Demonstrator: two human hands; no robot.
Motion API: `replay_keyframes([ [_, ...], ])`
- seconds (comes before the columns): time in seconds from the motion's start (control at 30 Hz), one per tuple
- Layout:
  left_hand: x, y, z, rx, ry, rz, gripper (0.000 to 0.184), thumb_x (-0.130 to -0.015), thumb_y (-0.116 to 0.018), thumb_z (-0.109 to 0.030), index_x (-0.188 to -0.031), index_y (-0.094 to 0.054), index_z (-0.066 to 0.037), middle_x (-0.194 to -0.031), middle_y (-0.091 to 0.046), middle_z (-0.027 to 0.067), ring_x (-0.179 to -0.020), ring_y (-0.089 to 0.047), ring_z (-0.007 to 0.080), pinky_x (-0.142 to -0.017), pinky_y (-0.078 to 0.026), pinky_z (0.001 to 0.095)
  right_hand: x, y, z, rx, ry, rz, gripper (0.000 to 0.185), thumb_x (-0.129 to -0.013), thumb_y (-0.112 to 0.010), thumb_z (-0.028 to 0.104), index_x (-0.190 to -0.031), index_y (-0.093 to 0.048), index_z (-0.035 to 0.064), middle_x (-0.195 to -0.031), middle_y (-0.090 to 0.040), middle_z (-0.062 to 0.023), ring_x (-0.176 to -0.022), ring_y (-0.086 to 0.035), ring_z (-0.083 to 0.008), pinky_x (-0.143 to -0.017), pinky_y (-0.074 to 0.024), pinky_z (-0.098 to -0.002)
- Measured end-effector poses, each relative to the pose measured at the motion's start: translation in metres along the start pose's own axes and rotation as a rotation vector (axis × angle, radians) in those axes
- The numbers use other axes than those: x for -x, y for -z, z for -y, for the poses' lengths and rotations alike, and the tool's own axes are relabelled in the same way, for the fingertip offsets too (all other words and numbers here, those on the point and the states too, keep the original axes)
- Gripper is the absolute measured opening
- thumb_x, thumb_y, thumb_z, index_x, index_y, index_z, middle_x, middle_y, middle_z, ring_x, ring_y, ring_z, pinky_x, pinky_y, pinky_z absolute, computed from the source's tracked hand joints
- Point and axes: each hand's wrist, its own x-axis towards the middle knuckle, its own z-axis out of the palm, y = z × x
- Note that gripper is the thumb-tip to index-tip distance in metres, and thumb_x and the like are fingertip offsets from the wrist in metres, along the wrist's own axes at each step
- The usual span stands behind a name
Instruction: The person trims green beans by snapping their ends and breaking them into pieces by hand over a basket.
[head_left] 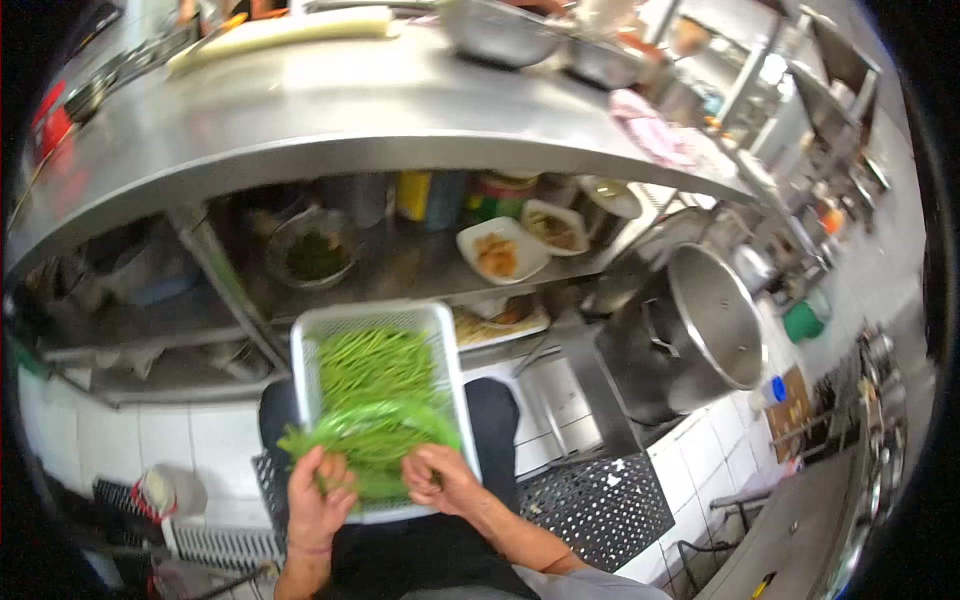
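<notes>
Far L, on the floor: whitish tub (172, 492) w/ a red rim or band, blurry. Up top, the steel tabletop (330, 110) runs across, w/ a long pale item (285, 40) lying along its back L part. Shelf (400, 262) underneath: clear bowl (312, 250) w/ dk green leafy stuff.

Ctr: white basket (449, 345), perforated, sits on the person's lap btwn the knees, tilted a bit. Green stalks (375, 370) fill it, long & thin, mostly at the far end. A shiny lt-green band (385, 412), prob. plastic, curves over the near stalks. L hand (322, 490) at basket's near L corner, palm up-ish, fingers part-curled in on the near greens. R hand (440, 480) at near R side, fingers curled nearly closed at the band's R end; can't tell if it has plastic, stalks or both. Hands apart, greens btwn them.

R of ctr, shelf: two white dishes, one w/ orange-ish pcs (497, 255), other w/ brownish bits (550, 230). Above, metal bowl (500, 35) on tabletop, then pink cloth (650, 125) at its edge. Blk perforated mat (600, 510) on tiles. Big steel pot (650, 355), tilted in view, mouth facing R. Beyond it, blue-capped container (768, 392).
</notes>
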Motion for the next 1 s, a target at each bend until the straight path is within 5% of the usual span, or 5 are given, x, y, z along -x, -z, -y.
replay_keyframes([
  [0.4, -0.003, -0.003, 0.002, 0.181, -0.079, 0.055, 0.030, -0.092, -0.052, -0.035, -0.071, -0.049, -0.015, -0.064, -0.045, 0.0012, -0.065, -0.049, 0.0214, -0.067, -0.048, 0.0411, -0.033, 0.002, 0.025, 0.188, 0.013, 0.004, 0.015, -0.099, -0.050, 0.017, -0.089, -0.052, 0.0065, -0.083, -0.053, -0.0032, -0.054, -0.035, -0.0057, -0.042, -0.0286, -0.0206],
  [0.6, -0.003, 0.013, 0.000, 0.137, -0.002, 0.121, 0.023, -0.096, -0.051, -0.030, -0.098, -0.062, -0.010, -0.060, -0.047, -0.0028, -0.058, -0.049, 0.0186, -0.063, -0.049, 0.0414, -0.036, -0.001, 0.033, 0.110, -0.004, -0.071, 0.017, -0.098, -0.049, 0.015, -0.083, -0.048, 0.0067, -0.075, -0.052, -0.0031, -0.053, -0.035, -0.0062, -0.042, -0.0301, -0.0226],
  [0.73, 0.000, 0.010, -0.003, 0.088, 0.030, 0.147, 0.029, -0.095, -0.048, -0.021, -0.115, -0.062, -0.007, -0.054, -0.044, -0.0046, -0.053, -0.045, 0.0135, -0.057, -0.044, 0.0348, -0.048, 0.009, 0.022, 0.847, 0.230, -0.179, 0.036, -0.094, -0.064, 0.028, -0.070, -0.052, 0.0041, -0.051, -0.044, 0.0012, -0.047, -0.037, -0.0096, -0.044, -0.0343, -0.0283],
  [0.87, 0.001, 0.005, -0.004, 0.131, 0.063, 0.168, 0.031, -0.094, -0.046, -0.018, -0.118, -0.062, -0.005, -0.052, -0.043, -0.0045, -0.049, -0.041, 0.0119, -0.053, -0.042, 0.0323, -0.048, 0.005, 0.020, 1.532, 0.570, -0.134, 0.023, -0.094, -0.060, 0.025, -0.096, -0.064, 0.0030, -0.070, -0.063, -0.0212, -0.063, -0.065, -0.0343, -0.057, -0.0501, -0.0448],
  [1.0, -0.002, 0.014, -0.001, 0.158, 0.060, 0.273, 0.032, -0.095, -0.048, -0.020, -0.119, -0.061, -0.004, -0.052, -0.041, -0.0039, -0.052, -0.043, 0.0141, -0.058, -0.043, 0.0349, -0.047, 0.007, 0.016, 1.857, 0.425, -0.234, 0.020, -0.092, -0.062, 0.020, -0.104, -0.065, 0.0044, -0.079, -0.068, -0.0190, -0.074, -0.067, -0.0366, -0.062, -0.0536, -0.0452],
])
